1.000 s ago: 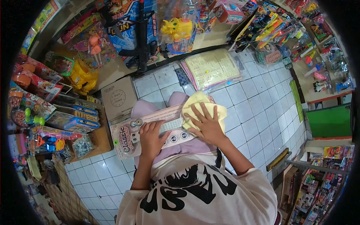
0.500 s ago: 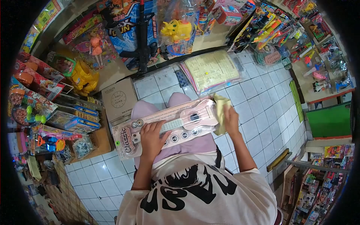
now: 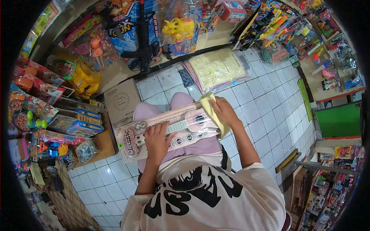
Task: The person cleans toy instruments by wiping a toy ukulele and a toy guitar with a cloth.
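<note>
Across my lap lies a pink toy guitar (image 3: 198, 119) in a clear-fronted package marked "Classic", its body end toward the right. My left hand (image 3: 157, 139) rests on the package over the guitar's neck, fingers apart and lying flat. A yellow cloth (image 3: 213, 117) is bunched in my right hand (image 3: 224, 111), which presses it against the right end of the package. The cloth hides that edge, and part of my right fingertips is tucked out of sight behind it.
A wall clock box (image 3: 122, 101) stands at left on the tiled floor (image 3: 266, 96). Plastic-wrapped printed sheets (image 3: 216, 69) lie ahead. Boxed toys (image 3: 75, 125) crowd the left side, and hanging toys (image 3: 275, 29) line the far wall. A green panel (image 3: 339, 121) is at right.
My right hand has shifted left and slightly up with the cloth, which now wraps over the package's right end. My left hand stays in about the same place.
</note>
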Available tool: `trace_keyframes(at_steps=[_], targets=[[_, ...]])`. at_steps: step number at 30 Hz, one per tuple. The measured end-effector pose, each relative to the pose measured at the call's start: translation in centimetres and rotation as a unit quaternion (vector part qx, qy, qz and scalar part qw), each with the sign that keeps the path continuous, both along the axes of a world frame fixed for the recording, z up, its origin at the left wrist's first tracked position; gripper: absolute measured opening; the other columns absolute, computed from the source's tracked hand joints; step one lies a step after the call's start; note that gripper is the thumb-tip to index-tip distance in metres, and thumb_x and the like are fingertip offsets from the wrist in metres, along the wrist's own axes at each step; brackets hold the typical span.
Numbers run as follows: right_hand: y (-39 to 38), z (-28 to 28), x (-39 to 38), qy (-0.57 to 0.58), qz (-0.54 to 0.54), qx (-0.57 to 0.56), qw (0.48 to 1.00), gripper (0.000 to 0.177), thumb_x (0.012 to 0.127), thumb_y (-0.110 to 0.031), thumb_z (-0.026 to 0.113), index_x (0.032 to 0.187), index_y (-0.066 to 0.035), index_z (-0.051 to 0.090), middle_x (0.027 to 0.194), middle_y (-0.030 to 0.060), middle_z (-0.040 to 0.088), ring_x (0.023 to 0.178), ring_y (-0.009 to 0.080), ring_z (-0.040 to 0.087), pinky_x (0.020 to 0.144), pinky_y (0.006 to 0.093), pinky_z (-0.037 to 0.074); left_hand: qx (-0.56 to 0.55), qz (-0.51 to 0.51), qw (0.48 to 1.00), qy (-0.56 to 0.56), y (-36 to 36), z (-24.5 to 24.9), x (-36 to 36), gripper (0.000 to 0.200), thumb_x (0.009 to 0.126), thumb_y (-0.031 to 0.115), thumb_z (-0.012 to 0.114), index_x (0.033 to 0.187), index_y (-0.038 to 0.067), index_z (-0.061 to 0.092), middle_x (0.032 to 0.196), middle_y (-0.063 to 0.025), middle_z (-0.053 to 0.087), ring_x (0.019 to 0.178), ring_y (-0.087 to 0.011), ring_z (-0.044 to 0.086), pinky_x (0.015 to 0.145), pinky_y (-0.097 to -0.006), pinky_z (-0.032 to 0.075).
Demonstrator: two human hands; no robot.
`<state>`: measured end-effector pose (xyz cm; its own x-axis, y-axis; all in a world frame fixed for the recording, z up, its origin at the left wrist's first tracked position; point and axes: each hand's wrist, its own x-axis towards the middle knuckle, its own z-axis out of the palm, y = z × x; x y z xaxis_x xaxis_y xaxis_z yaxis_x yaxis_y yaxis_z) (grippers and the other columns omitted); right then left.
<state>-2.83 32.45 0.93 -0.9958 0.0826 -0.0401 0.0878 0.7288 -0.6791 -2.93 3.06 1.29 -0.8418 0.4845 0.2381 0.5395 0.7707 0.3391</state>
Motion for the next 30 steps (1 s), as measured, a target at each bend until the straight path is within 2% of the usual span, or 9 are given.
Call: trace_keyframes(at_steps=[3, 9, 10, 13, 22, 25, 26, 29, 30], targets=[[-0.9, 0.6, 2.1, 0.017, -0.077, 0.038, 0.996, 0.035, 0.096, -0.027, 0.041, 0.094, 0.005, 0.057, 0.091, 0.0231, 0.058, 0.09, 0.0391, 0.053, 0.08, 0.0443, 0.042, -0.002, -0.011, 1.0, -0.006, -0.1, -0.1, 0.2, 0.049, 0.076, 0.034, 0.068, 0.115, 0.008, 0.057, 0.102, -0.0078, 0.058, 0.099, -0.0252, 0.051, 0.096, -0.0433, 0.033], [-1.7, 1.3, 6.5, 0.003, -0.225, -0.035, 0.974, 0.037, 0.097, -0.026, 0.04, 0.088, 0.007, 0.056, 0.077, 0.0253, 0.057, 0.075, 0.0406, 0.055, 0.07, 0.0446, 0.044, -0.001, -0.02, 1.0, -0.015, -0.1, -0.1, 0.3, 0.05, 0.076, 0.033, 0.068, 0.116, 0.007, 0.056, 0.102, -0.0078, 0.058, 0.101, -0.0253, 0.05, 0.097, -0.0429, 0.032], [-1.9, 1.5, 7.1, 0.034, -0.228, -0.028, 0.973, 0.039, 0.097, -0.026, 0.039, 0.084, 0.007, 0.056, 0.072, 0.0256, 0.057, 0.067, 0.0408, 0.057, 0.062, 0.0443, 0.044, -0.002, -0.02, 1.0, -0.013, -0.1, -0.1, 0.3, 0.05, 0.076, 0.033, 0.068, 0.116, 0.006, 0.056, 0.102, -0.0078, 0.057, 0.101, -0.0253, 0.05, 0.097, -0.0428, 0.032], [-2.3, 2.4, 8.5, 0.005, -0.262, 0.007, 0.965, 0.041, 0.098, -0.026, 0.039, 0.081, 0.007, 0.056, 0.067, 0.0262, 0.057, 0.062, 0.0412, 0.058, 0.058, 0.0449, 0.044, -0.006, -0.02, 1.0, -0.01, -0.1, -0.2, 0.2, 0.05, 0.076, 0.033, 0.068, 0.117, 0.006, 0.055, 0.103, -0.0078, 0.057, 0.101, -0.0252, 0.05, 0.097, -0.0425, 0.032], [-3.0, 5.0, 10.3, -0.052, -0.211, 0.026, 0.976, 0.039, 0.097, -0.025, 0.041, 0.08, 0.006, 0.059, 0.058, 0.023, 0.055, 0.053, 0.038, 0.057, 0.052, 0.0432, 0.043, 0.0, -0.017, 1.0, -0.006, -0.3, -0.3, 0.0, 0.048, 0.079, 0.035, 0.065, 0.117, 0.006, 0.056, 0.106, -0.0084, 0.058, 0.101, -0.0252, 0.05, 0.095, -0.0412, 0.032], [-3.4, 7.9, 10.1, 0.033, -0.251, -0.069, 0.965, 0.035, 0.097, -0.023, 0.043, 0.084, 0.006, 0.058, 0.061, 0.0193, 0.058, 0.053, 0.0319, 0.058, 0.052, 0.0415, 0.042, 0.007, -0.012, 1.0, -0.009, -0.2, -0.5, -0.1, 0.048, 0.08, 0.036, 0.064, 0.117, 0.007, 0.056, 0.107, -0.0085, 0.058, 0.101, -0.0253, 0.051, 0.094, -0.0405, 0.031], [-3.6, 8.6, 9.8, 0.024, -0.259, -0.079, 0.962, 0.03, 0.095, -0.021, 0.045, 0.089, 0.006, 0.058, 0.089, 0.0208, 0.063, 0.079, 0.0312, 0.063, 0.068, 0.038, 0.047, 0.01, -0.012, 1.0, -0.006, -0.2, -0.5, -0.1, 0.047, 0.08, 0.036, 0.064, 0.116, 0.007, 0.056, 0.107, -0.0084, 0.058, 0.102, -0.0253, 0.051, 0.094, -0.0405, 0.031], [-4.5, 7.6, 7.8, 0.175, -0.088, -0.053, 0.979, 0.031, 0.092, -0.025, 0.05, 0.106, 0.002, 0.057, 0.128, 0.02, 0.048, 0.115, 0.0338, 0.05, 0.094, 0.0392, 0.04, 0.017, -0.017, 1.0, -0.003, -0.1, -0.6, -0.2, 0.047, 0.08, 0.036, 0.064, 0.116, 0.007, 0.057, 0.108, -0.0082, 0.058, 0.102, -0.0255, 0.05, 0.094, -0.0404, 0.031], [-4.8, 6.8, 6.8, 0.147, 0.006, 0.013, 0.989, 0.037, 0.09, -0.03, 0.052, 0.116, -0.003, 0.054, 0.137, 0.0162, 0.04, 0.124, 0.0331, 0.04, 0.101, 0.0447, 0.031, 0.018, -0.018, 1.0, -0.005, -0.1, -0.6, -0.2, 0.047, 0.08, 0.036, 0.064, 0.116, 0.007, 0.057, 0.109, -0.0082, 0.058, 0.103, -0.0255, 0.05, 0.094, -0.0403, 0.031]])
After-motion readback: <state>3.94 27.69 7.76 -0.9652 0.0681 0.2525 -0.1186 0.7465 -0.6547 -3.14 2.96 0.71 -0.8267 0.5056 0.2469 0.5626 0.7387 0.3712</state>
